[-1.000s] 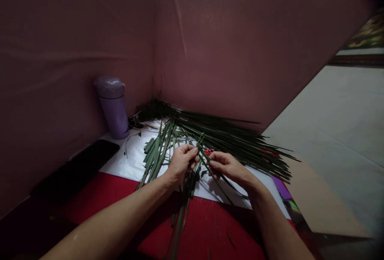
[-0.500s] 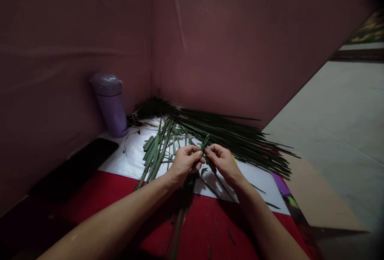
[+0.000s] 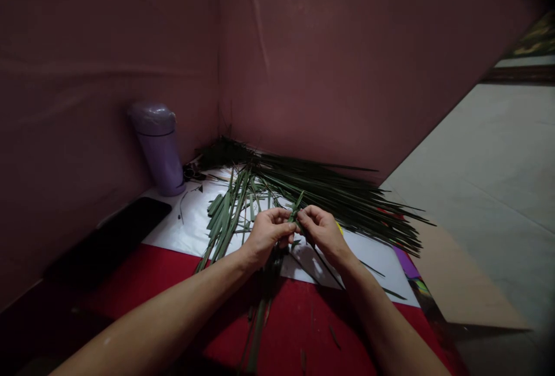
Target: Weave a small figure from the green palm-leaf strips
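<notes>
Over the white sheet, my left hand (image 3: 269, 233) and my right hand (image 3: 323, 233) pinch a narrow green leaf strip (image 3: 298, 201) between thumbs and fingertips. The strip looks folded or knotted where the fingers meet, with a tip sticking up above them. A long thin end trails down below my right hand. Fingers partly hide the folded part. To the left of my hands lie cut leaf strips (image 3: 222, 222). Behind them, a large bundle of long dark green leaves (image 3: 333, 191) stretches to the right.
A purple tumbler (image 3: 161, 159) with a plastic-covered top stands by the pink wall (image 3: 312, 75). Left of the white sheet (image 3: 169, 230) lies a dark flat object (image 3: 143, 220). Red cloth (image 3: 173, 283) covers the near side, with leaf scraps on it. A tan board (image 3: 468, 283) is at right.
Both hands stay nearly in place, the fingers shifting slightly on the leaf strip. The strip's upright tip sits a little higher. The view has tilted very slightly.
</notes>
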### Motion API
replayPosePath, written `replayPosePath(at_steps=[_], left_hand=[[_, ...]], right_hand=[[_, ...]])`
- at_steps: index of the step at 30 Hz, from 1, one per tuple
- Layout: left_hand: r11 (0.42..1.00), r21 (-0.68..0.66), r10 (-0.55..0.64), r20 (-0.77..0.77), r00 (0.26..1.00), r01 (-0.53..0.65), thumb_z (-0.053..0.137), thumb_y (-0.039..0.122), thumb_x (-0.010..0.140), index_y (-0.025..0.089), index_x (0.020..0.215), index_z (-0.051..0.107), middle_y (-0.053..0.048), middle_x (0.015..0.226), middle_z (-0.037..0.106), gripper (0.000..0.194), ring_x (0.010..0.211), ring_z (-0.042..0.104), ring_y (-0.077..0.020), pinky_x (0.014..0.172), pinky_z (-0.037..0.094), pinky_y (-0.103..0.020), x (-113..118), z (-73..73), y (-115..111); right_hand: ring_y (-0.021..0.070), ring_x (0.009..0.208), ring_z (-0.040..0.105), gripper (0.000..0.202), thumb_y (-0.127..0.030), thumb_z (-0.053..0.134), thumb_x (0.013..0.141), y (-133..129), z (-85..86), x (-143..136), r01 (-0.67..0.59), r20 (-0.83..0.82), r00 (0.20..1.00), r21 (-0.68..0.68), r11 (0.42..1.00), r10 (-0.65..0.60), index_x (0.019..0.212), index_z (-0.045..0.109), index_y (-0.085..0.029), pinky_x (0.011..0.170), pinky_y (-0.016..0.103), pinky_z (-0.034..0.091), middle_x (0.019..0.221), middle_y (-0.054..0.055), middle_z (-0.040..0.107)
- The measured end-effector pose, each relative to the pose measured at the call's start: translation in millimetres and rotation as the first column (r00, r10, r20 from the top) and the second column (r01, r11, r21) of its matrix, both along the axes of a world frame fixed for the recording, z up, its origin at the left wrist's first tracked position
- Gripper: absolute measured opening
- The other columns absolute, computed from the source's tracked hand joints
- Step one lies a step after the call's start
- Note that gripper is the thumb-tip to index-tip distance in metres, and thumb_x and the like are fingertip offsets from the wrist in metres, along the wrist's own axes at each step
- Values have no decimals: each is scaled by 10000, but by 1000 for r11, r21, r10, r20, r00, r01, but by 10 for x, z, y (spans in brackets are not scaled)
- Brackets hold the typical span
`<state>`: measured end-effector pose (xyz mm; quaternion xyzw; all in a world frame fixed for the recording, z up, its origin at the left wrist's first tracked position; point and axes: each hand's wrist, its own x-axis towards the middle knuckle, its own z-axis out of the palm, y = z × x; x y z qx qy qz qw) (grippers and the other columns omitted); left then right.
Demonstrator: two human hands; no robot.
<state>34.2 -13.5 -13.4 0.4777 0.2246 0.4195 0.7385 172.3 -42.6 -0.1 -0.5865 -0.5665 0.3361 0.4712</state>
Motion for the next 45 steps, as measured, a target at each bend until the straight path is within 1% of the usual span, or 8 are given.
replayPosePath(at_steps=[9, 16, 23, 26, 32, 40, 42, 45], left_hand=[[1000, 2, -7, 15, 1000, 7, 665, 214, 601, 120, 811, 559, -13, 593, 597, 254, 418, 477, -63, 368, 282, -169, -1, 0, -3], [1000, 7, 22, -48, 999, -22, 649, 315, 632, 108, 747, 567, -10, 572, 580, 251, 373, 445, -50, 334, 248, -171, 12, 10, -5], [998, -2, 62, -59, 996, -62, 604, 288, 672, 118, 690, 541, -4, 531, 562, 183, 339, 415, -48, 313, 233, -173, 11, -27, 24], [997, -20, 74, -44, 996, -74, 600, 275, 672, 124, 666, 521, 4, 530, 545, 171, 331, 395, -40, 307, 223, -167, 11, -47, 37], [996, -47, 75, -59, 995, -77, 593, 269, 674, 128, 652, 485, 17, 538, 524, 178, 331, 358, -17, 304, 177, -145, 1, -49, 54], [993, -15, 113, -56, 992, -114, 592, 299, 677, 131, 679, 482, 20, 539, 531, 201, 334, 353, -16, 314, 201, -146, 3, -53, 64], [993, -8, 117, -65, 991, -118, 596, 307, 673, 131, 681, 484, 22, 531, 531, 209, 332, 354, -17, 318, 206, -146, 4, -53, 67], [994, -7, 111, -80, 991, -112, 599, 308, 666, 132, 690, 483, 13, 542, 550, 213, 337, 371, -23, 319, 206, -144, 4, -48, 63]], right_hand=[[77, 402, 356, 288, -434, 522, 767, -2, -5, 4, -25, -25, 999, 3, 1000, 25, 635, 449, -189, 409, 212, 292, 498, -43, 486], [127, 555, 490, 268, -414, 507, 776, -3, -13, -23, -13, 70, 998, 76, 997, 8, 643, 481, -183, 523, 235, 381, 581, -10, 526], [108, 532, 403, 235, -365, 490, 791, -16, -49, -5, -31, 178, 984, 120, 992, 9, 639, 478, -186, 482, 213, 325, 575, -26, 465], [95, 499, 346, 217, -342, 485, 797, -27, -21, 31, -78, 199, 978, 69, 995, 63, 648, 490, -184, 447, 204, 284, 556, -38, 420], [85, 479, 317, 235, -328, 483, 806, -39, 24, 92, -197, 138, 970, -46, 979, 201, 623, 438, -188, 430, 199, 260, 540, -49, 387], [71, 437, 338, 287, -380, 493, 797, -69, 79, 171, -273, 72, 954, -185, 944, 290, 600, 441, -178, 400, 192, 250, 513, -52, 414], [71, 442, 351, 274, -400, 502, 788, -64, 75, 146, -272, 31, 959, -174, 946, 282, 635, 457, -178, 408, 193, 271, 533, -53, 425], [76, 465, 374, 227, -404, 511, 782, -41, 37, 61, -237, -5, 971, -86, 968, 238, 747, 491, -181, 437, 201, 303, 586, -51, 462]])
